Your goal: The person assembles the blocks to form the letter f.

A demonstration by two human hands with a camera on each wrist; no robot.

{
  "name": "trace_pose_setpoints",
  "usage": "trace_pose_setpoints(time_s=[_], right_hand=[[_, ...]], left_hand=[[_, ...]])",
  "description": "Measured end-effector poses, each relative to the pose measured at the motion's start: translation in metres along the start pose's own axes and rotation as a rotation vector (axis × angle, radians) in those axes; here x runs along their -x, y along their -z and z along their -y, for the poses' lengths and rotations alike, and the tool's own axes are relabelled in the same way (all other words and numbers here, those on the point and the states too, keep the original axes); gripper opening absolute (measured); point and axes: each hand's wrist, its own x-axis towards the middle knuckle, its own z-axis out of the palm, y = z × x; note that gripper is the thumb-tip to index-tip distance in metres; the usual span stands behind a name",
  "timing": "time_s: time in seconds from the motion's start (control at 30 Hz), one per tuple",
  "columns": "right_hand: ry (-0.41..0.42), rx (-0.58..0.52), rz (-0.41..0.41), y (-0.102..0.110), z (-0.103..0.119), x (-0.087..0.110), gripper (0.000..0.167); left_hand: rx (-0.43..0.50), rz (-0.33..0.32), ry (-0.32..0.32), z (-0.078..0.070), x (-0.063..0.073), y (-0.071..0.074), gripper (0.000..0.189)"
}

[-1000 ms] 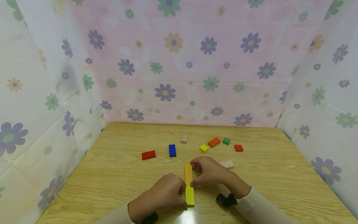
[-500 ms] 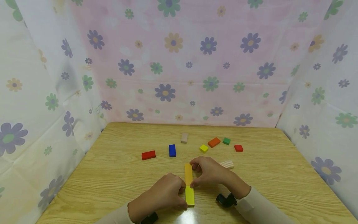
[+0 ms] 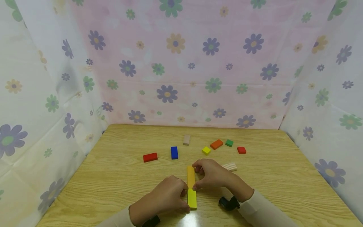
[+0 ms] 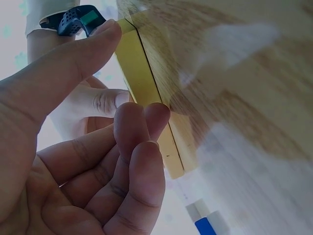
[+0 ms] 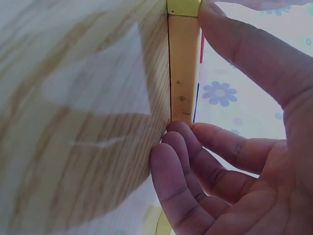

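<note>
A yellow block point(image 3: 192, 199) and an orange block point(image 3: 191, 177) lie flat on the table, end to end in one line, with their ends touching. My left hand point(image 3: 170, 193) holds the yellow block from the left, thumb at its near end and fingertips by the joint. From the right, my right hand point(image 3: 213, 174) holds the orange block point(image 5: 184, 68), its thumb beside the joint and its fingers at the far end. The left wrist view shows the yellow block point(image 4: 138, 68) between thumb and fingers.
Farther back lie a red block point(image 3: 150, 157), a blue block point(image 3: 174, 152), a plain wood block point(image 3: 186, 140), a small yellow block point(image 3: 206, 150), an orange-red block point(image 3: 216, 144), a green block point(image 3: 229, 143) and a small red block point(image 3: 241, 150). A ridged pale wood piece point(image 3: 230, 167) is partly behind my right hand.
</note>
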Motion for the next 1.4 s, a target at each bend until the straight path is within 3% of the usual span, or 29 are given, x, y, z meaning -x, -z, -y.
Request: trace_pose_setpoints(time_s=[0.33, 0.83, 1.13, 1.4], right_hand=[[-0.012, 0.000, 0.001, -0.001, 0.001, 0.000, 0.077], [-0.023, -0.005, 0.010, -0.001, 0.003, 0.000, 0.076], [-0.033, 0.008, 0.011, -0.001, 0.004, 0.001, 0.077], [-0.028, 0.006, 0.012, -0.002, 0.002, 0.000, 0.077]], left_hand=[[0.005, 0.004, -0.022, 0.001, 0.001, 0.003, 0.055], [0.028, 0.011, -0.006, 0.003, 0.000, 0.007, 0.034], [0.049, -0.040, 0.014, 0.012, -0.004, 0.012, 0.053], [0.070, -0.081, 0.010, 0.018, -0.010, 0.022, 0.053]])
